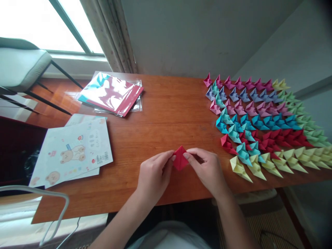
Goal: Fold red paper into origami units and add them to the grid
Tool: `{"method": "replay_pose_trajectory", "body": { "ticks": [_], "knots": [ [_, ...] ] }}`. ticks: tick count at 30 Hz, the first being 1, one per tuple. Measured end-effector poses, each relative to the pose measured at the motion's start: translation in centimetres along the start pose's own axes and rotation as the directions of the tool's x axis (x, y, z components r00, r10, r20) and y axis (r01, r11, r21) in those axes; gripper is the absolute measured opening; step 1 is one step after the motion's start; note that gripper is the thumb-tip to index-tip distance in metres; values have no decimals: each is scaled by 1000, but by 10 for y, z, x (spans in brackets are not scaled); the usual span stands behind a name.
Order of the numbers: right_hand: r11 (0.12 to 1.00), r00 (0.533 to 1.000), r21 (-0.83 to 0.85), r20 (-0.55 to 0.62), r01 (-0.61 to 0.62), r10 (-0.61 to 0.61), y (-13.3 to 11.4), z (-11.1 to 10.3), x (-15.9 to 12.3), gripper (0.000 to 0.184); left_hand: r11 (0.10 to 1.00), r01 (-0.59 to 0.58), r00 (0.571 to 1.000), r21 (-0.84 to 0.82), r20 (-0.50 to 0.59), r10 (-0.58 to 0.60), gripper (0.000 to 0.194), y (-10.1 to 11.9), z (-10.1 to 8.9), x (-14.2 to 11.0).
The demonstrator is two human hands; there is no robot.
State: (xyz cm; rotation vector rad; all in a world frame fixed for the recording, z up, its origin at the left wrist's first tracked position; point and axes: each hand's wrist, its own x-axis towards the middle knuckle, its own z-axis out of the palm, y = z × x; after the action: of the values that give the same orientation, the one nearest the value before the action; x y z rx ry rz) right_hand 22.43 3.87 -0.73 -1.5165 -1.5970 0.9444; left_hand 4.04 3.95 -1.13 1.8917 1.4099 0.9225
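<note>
The red origami piece [178, 159], folded into a small diamond, sits between the person's two hands, over the near part of the wooden table [160, 117]. From where I stand, the left hand [155, 173] pinches its left corner between thumb and fingers, and the right hand [207, 169] grips the upper right edge the same way, thumb on top. Just beyond the right hand, pointed paper figures stand in long rows: pale yellow figures [269, 167] nearest the person, then red figures [228, 143], blue figures [258, 122], pink figures [238, 108], lavender figures [244, 94] and, farthest off, magenta figures [240, 83]. Light turquoise figures [243, 152] are set in among the rows near their left end, while light green figures [316, 135] line the right side. Well apart from the left hand lie sheets printed with cartoon bears [75, 152], and behind those, a stack of glossy plastic-wrapped packets [114, 93], the top one edged in red. Past the table's left end stands a pale-seated chair [23, 67] by the bright window [64, 26], with a gathered curtain [107, 31] beside it.
</note>
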Motion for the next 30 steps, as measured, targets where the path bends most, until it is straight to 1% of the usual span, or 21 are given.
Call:
{"method": "replay_pose_trajectory", "body": {
  "ticks": [2,3,5,6,9,11,13,15,18,20,25,28,30],
  "knots": [
    [989,998,-129,7,67,-67,2,0,1,17,976,-92,995,198,-20,97,19,0,2,0],
    [973,994,-206,9,107,-107,4,0,2,17,953,-117,992,278,-22,128,22,1,3,0],
    [923,983,-341,17,178,-183,6,1,3,17,911,-157,984,381,-14,176,28,2,4,0],
    [899,977,-388,23,205,-213,8,2,4,16,898,-187,979,398,4,202,29,3,4,1],
    [857,960,-451,6,251,-278,11,4,4,12,886,-317,949,339,121,293,25,3,5,2],
    [851,950,-443,10,283,-311,12,4,3,16,889,-355,931,290,196,308,24,3,5,3],
    [854,942,-406,59,326,-332,12,0,1,20,902,-336,933,271,225,280,23,2,5,5],
    [855,928,-359,145,374,-345,12,-5,-2,23,917,-306,941,257,229,249,23,1,3,6],
    [854,905,-317,252,413,-344,11,-13,-5,32,931,-293,942,218,235,241,24,-1,0,9],
    [855,899,-309,284,416,-335,11,-17,-6,29,937,-294,939,188,240,246,24,-3,-2,11],
    [854,896,-298,269,425,-352,12,-16,-4,15,963,-247,943,111,256,212,25,-3,-9,13],
    [854,904,-309,235,418,-358,12,-13,-3,13,974,-219,939,49,281,197,21,-2,-13,14],
    [853,912,-328,208,405,-353,13,-10,-2,14,977,-211,939,39,284,192,15,-2,-15,15]
  ]
}}
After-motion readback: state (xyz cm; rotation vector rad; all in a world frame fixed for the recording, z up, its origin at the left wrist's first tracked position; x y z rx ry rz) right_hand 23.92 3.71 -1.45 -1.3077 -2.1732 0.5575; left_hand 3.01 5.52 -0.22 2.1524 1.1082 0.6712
